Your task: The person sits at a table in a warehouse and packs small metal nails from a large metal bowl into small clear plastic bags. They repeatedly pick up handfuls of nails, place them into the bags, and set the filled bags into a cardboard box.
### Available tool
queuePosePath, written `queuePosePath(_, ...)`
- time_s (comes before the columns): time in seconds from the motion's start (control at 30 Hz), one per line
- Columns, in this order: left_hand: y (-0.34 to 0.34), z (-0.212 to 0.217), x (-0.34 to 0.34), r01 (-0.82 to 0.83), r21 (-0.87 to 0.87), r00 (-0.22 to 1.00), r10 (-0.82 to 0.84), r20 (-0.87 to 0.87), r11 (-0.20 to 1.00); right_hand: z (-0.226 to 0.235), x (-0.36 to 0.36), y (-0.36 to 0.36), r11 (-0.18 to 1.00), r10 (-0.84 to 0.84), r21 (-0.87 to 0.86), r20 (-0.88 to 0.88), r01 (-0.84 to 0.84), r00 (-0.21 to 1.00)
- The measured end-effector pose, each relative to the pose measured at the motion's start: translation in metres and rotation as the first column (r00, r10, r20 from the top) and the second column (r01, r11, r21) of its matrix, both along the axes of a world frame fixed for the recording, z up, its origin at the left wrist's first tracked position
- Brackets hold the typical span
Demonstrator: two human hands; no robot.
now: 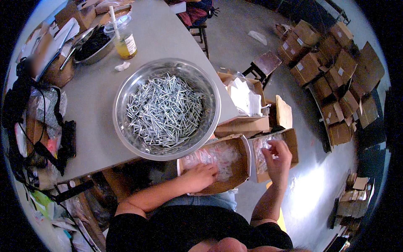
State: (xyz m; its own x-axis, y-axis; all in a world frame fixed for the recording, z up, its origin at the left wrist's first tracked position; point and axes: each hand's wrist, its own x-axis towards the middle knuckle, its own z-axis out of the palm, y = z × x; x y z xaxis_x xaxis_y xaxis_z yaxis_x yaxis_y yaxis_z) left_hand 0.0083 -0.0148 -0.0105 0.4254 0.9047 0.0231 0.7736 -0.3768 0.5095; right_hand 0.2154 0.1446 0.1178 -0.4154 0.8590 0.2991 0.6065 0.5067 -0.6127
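Note:
My left hand reaches into an open cardboard box in front of me. Its fingers are curled down on small clear plastic bags with reddish print; what they grip is hidden. To the right, my right hand hovers over a smaller cardboard box holding clear plastic packets. Its fingers are bent, with thumb and fingertips apart, and nothing shows between them. A large steel bowl full of loose silver screws or nails stands on the table corner, beyond my left hand.
The grey table carries a drink cup, a crumpled tissue and a dark-filled metal basin. Cables and bags crowd its left. An open carton with white paper, a stool and stacked cartons stand right. Another person sits beyond.

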Motion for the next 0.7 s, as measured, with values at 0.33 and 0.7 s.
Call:
queuePosePath(0.33,0.004,0.013,-0.005,-0.277,0.074,0.753,0.168,0.637,0.958,0.061,-0.147,-0.032,0.618,0.711,0.256,0.222,-0.743,0.667)
queuePosePath(0.7,-0.004,0.010,-0.017,-0.419,-0.209,0.607,0.444,0.659,0.883,0.063,-0.173,-0.038,0.474,0.801,0.037,0.397,-0.880,0.448)
